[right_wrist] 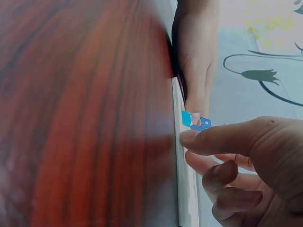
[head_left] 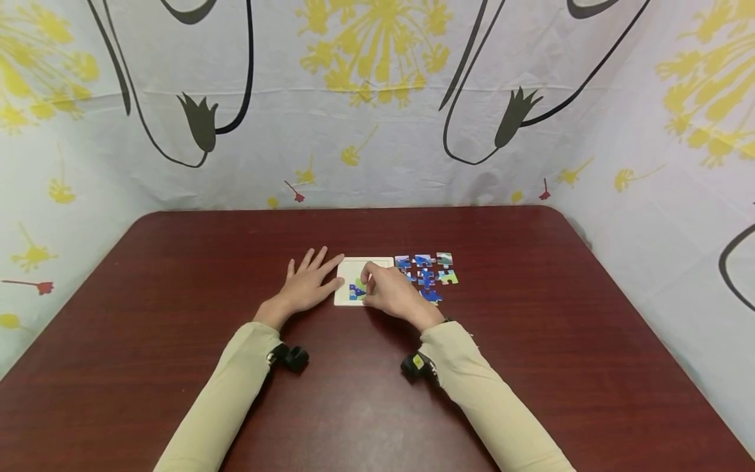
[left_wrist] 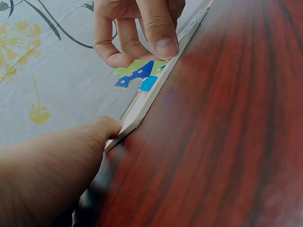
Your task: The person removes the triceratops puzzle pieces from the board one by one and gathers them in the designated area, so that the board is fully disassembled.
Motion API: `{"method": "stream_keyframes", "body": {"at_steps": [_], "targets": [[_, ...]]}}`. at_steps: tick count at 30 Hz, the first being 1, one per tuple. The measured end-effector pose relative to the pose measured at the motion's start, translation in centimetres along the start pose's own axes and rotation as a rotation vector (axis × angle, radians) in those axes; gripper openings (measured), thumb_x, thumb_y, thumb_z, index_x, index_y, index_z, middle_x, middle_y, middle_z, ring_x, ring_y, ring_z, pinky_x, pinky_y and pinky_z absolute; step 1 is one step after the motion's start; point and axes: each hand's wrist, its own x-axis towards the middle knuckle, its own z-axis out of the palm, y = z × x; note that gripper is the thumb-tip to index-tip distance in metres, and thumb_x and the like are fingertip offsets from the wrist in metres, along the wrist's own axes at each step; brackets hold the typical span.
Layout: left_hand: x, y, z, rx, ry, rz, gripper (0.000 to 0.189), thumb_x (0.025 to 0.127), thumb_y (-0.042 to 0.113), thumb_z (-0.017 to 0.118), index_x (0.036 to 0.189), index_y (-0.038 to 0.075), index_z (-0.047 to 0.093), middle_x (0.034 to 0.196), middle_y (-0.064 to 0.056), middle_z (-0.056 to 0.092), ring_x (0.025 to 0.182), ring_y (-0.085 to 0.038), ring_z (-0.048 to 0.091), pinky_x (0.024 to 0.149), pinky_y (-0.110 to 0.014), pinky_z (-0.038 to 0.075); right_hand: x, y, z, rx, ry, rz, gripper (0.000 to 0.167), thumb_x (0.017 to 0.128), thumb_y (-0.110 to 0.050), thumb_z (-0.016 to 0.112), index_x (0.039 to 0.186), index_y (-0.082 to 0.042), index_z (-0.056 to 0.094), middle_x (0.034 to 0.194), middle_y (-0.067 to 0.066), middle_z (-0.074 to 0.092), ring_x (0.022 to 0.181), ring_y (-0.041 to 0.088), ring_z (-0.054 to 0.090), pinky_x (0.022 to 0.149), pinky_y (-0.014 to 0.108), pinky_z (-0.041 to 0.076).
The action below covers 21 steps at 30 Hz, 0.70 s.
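Note:
A shallow off-white puzzle tray (head_left: pixel 343 299) lies on the table with a few joined puzzle pieces (head_left: pixel 355 291) in its lower left part, printed dark blue with dots, green and light blue. My left hand (head_left: pixel 303 288) lies left of the tray, fingers spread, its thumb resting on the tray's left edge. Bent over the tray, my right hand (head_left: pixel 390 290) holds a puzzle piece (left_wrist: pixel 154 68) between thumb and forefinger, close against the others. That piece is mostly covered by the fingers. The left thumb shows at the tray's rim in the left wrist view.
Several loose puzzle pieces (head_left: pixel 426 278) lie in rough rows right of the tray, some partly behind the right hand. All rest on a dark red wooden table (head_left: pixel 248 236). A patterned cloth (head_left: pixel 377 151) hangs behind the table's far edge.

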Motion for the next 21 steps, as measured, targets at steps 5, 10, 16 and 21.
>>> {"method": "stream_keyframes", "body": {"at_steps": [5, 10, 16, 21], "targets": [[-0.05, -0.03, 0.04, -0.012, 0.004, 0.007, 0.061, 0.096, 0.049, 0.041, 0.149, 0.023, 0.026, 0.154, -0.014, 0.010, 0.140, -0.035, 0.001, 0.103, -0.063, -0.004, -0.02, -0.06, 0.10, -0.017, 0.010, -0.007, 0.023, 0.078, -0.006, 0.073, 0.093, -0.007, 0.055, 0.078, 0.001, 0.063, 0.070, 0.014, 0.058, 0.067, 0.029, 0.047], [-0.02, 0.00, 0.20, -0.010, -0.003, 0.009, 0.061, 0.096, 0.049, 0.041, 0.149, 0.023, 0.025, 0.154, -0.014, 0.010, 0.140, -0.036, 0.001, 0.103, -0.063, -0.003, -0.13, 0.18, 0.23, -0.057, 0.020, -0.021, 0.017, 0.081, -0.003, 0.068, 0.094, -0.006, 0.058, 0.080, 0.001, 0.063, 0.071, 0.014, 0.059, 0.067, 0.027, 0.048], [-0.17, 0.15, 0.02, -0.016, -0.001, -0.001, 0.061, 0.096, 0.048, 0.042, 0.149, 0.023, 0.026, 0.154, -0.015, 0.010, 0.139, -0.036, 0.001, 0.102, -0.063, -0.003, 0.03, 0.33, 0.23, -0.032, 0.053, -0.057, 0.013, 0.081, 0.000, 0.065, 0.091, -0.005, 0.058, 0.079, 0.002, 0.062, 0.069, 0.013, 0.057, 0.065, 0.026, 0.047], [-0.05, 0.14, 0.01, -0.011, 0.000, -0.002, 0.060, 0.096, 0.050, 0.040, 0.149, 0.024, 0.025, 0.154, -0.013, 0.010, 0.140, -0.035, 0.001, 0.103, -0.063, -0.003, 0.10, 0.83, -0.09, 0.004, 0.103, -0.086, 0.012, 0.081, 0.001, 0.064, 0.092, -0.004, 0.060, 0.080, 0.003, 0.064, 0.068, 0.012, 0.057, 0.063, 0.025, 0.046]]}}
